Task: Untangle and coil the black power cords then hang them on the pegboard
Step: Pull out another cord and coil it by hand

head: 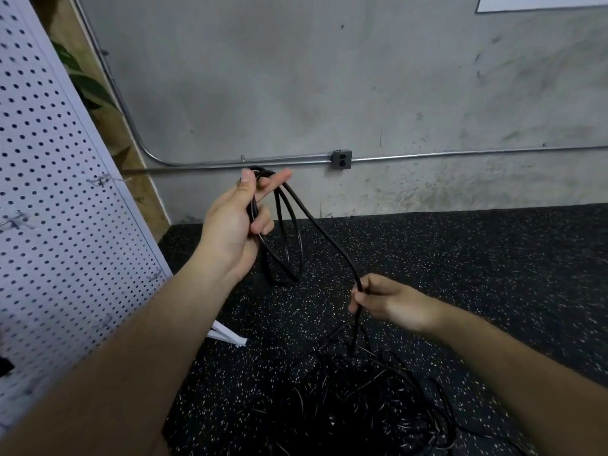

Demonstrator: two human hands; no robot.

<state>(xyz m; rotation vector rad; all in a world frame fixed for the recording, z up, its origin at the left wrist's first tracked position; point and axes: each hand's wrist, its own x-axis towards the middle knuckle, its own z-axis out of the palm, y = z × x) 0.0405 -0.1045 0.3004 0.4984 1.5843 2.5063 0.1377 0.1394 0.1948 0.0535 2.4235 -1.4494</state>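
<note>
The left hand (233, 225) is raised just to the right of the pegboard (49, 192), palm turned toward the camera and forearm rising from the lower left. Its thumb stands upright, the index finger points out straight away from the pegboard, and the remaining fingers (263, 225) curl in, grasping several gathered loops of a black power cord (300, 238). The loops hang below that hand as long, narrow ovals, glossy and uneven in length.

The right hand (391, 302) sits lower and farther from the pegboard, knuckles up, its fingers (357, 297) and thumb pinching a single strand of the same cord. Between the two hands the strand runs in a loose, slightly curved slant. Below the right hand it drops to a tangled heap (368, 399) of black cords lying on the speckled dark floor (460, 258), off the pegboard's lower right, where the strands cross and knot so densely that single cords cannot be told apart.
</note>
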